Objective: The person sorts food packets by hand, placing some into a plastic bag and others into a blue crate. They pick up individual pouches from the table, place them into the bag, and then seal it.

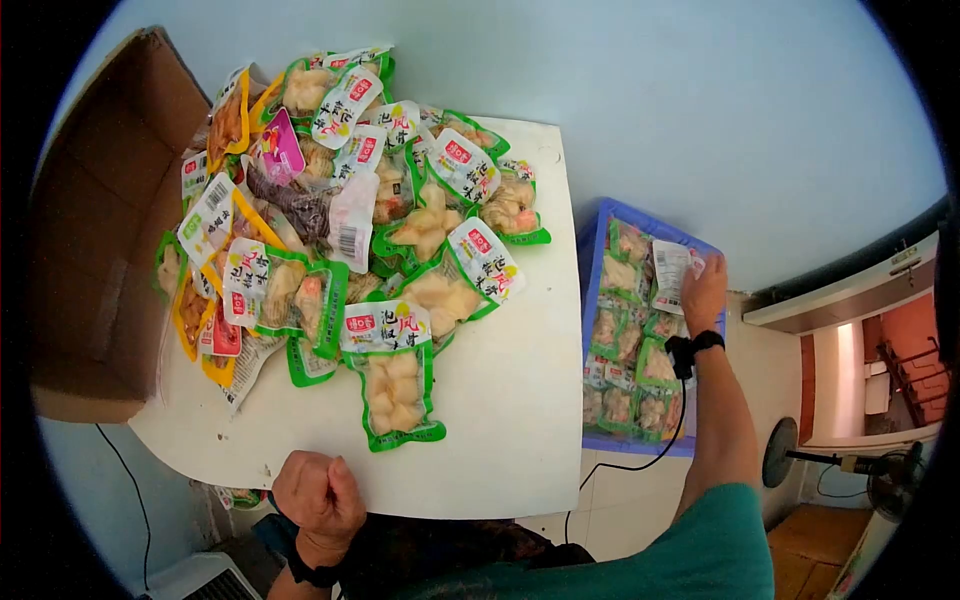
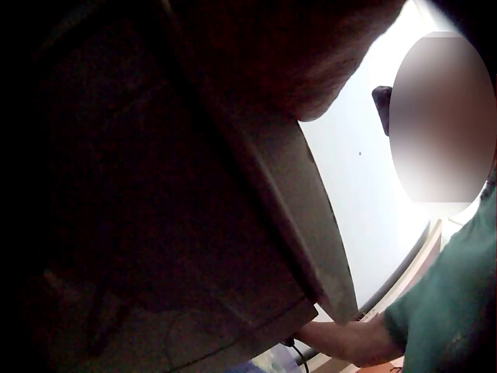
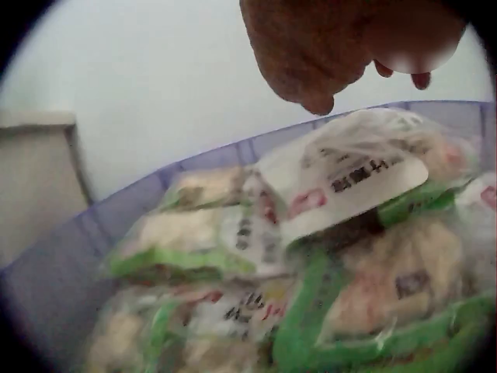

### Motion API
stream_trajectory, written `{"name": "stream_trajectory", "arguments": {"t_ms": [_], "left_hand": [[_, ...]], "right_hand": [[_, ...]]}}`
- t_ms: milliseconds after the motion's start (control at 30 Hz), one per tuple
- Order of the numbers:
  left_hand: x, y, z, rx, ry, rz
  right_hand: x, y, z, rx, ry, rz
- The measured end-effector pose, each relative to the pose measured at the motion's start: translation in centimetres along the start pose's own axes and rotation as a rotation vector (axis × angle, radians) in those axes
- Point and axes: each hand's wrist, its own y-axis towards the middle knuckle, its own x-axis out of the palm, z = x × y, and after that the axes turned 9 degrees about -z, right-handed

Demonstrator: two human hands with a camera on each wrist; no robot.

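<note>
My left hand [image 1: 318, 494] rests as a fist at the near edge of the white table [image 1: 500, 400], holding nothing. In the left wrist view it is a dark shape under the table edge. To the right, my right hand [image 1: 706, 292] is over a blue plastic crate [image 1: 590, 300]. Its fingers [image 3: 314, 101] hang just above a bag with a white label [image 3: 349, 175], not curled round it. Flat rows of green-edged vacuum food packs [image 1: 605, 330] fill the crate. On the table, the nearest pack [image 1: 392, 392] lies beside a heap of similar ones.
An open cardboard box [image 1: 110, 220] lies on its side at the left, its mouth toward the heap. Brown and yellow-edged packs [image 1: 230, 125] are mixed into the heap. A black cable [image 1: 640, 467] trails from my right wrist. At the far right stands a fan [image 1: 780, 452].
</note>
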Motion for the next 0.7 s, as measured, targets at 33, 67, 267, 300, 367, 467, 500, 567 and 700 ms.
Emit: {"name": "stream_trajectory", "arguments": {"t_ms": [33,67,267,300,367,467,500,567,700], "left_hand": [[0.1,-0.1,0.0,-0.002,0.003,0.003],[0.1,0.0,-0.1,-0.004,0.008,0.007],[-0.1,0.1,0.0,-0.003,-0.007,-0.016],[-0.1,0.1,0.0,0.002,-0.015,-0.010],[-0.1,0.2,0.0,0.008,-0.029,0.006],[-0.2,0.3,-0.1,0.021,-0.038,-0.007],[-0.2,0.3,-0.2,0.033,-0.050,-0.004],[0.0,0.2,-0.5,0.058,-0.071,0.013],[0.0,0.4,-0.5,0.049,-0.060,0.031]], "right_hand": [[0.2,-0.7,-0.4,-0.055,-0.038,-0.062],[0.6,-1.5,-1.1,-0.028,-0.072,-0.144],[4.1,-2.4,-1.3,0.107,-0.022,-0.377],[4.8,-2.2,-0.9,0.112,-0.023,-0.378],[6.2,-1.8,-0.3,0.115,-0.022,-0.381],[5.2,-1.7,-1.7,0.200,-0.041,-0.464],[4.7,-1.7,-2.3,0.217,-0.052,-0.488],[2.6,-1.8,-3.8,0.262,-0.072,-0.539],[5.5,0.2,0.8,-0.019,-0.164,-0.618]]}}
